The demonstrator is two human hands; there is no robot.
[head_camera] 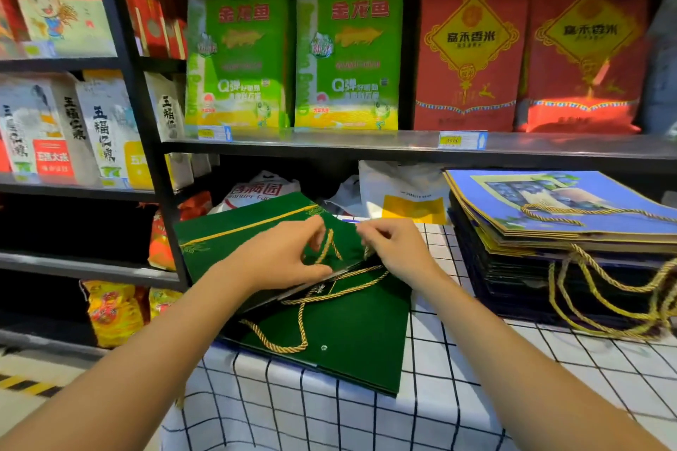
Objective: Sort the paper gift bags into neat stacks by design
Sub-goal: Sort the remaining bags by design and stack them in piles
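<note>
A flat dark green gift bag [249, 227] with a yellow stripe is lifted at a slant over more green bags [359, 340] lying on the checked tablecloth. My left hand [289, 256] grips the raised bag's near edge, thumb underneath. My right hand [392, 249] pinches the same bag's edge by its gold rope handle [328, 245]. Gold rope handles [293, 326] of the lower green bags trail loose. A tall stack of blue gift bags [560, 216] with a blueberry picture lies at the right, its gold ropes [604, 300] hanging over the front.
The table with the white grid-patterned cloth [476, 395] stands against dark shelving [329, 146] full of green and red rice packs. White plastic bags [399, 187] lie behind the green bags. More rice sacks fill the shelves at the left [73, 128].
</note>
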